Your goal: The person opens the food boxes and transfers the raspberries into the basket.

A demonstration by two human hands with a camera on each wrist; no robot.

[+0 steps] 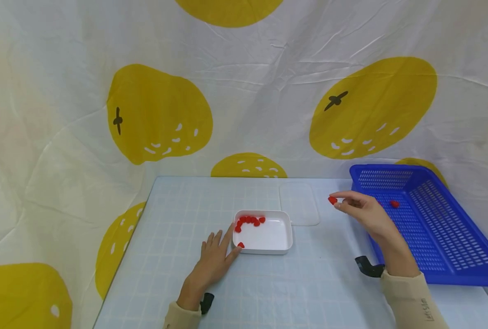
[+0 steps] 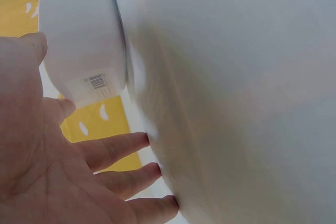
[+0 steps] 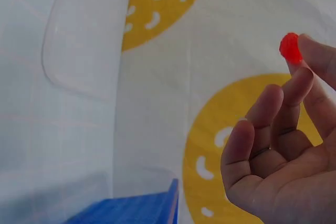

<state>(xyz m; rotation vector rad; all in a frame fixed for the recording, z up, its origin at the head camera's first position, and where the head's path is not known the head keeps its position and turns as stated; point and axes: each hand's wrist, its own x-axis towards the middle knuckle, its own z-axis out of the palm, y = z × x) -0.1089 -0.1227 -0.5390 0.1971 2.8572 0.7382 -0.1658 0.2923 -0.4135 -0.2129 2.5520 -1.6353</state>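
— Your right hand (image 1: 365, 212): grasping?
— Yes; you pinch a red piece (image 1: 332, 200), raised just left of the blue basket (image 1: 466, 277).
— Your left hand (image 1: 214, 259)?
— Fingers extended, touching the white box (image 1: 268, 237) at its left end.

Head cam: even, diffuse light. L wrist cam: soft-edged shadow (image 2: 176, 93) beside white box (image 2: 79, 24), small print (image 2: 106, 92) on it blurry. R wrist cam dimmer.

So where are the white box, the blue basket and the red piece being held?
White box (image 1: 266, 237): head view, its bare inside floor.
Blue basket (image 1: 462, 278): head view, its near edge.
Held red piece (image 3: 290, 49): right wrist view, its exposed side.
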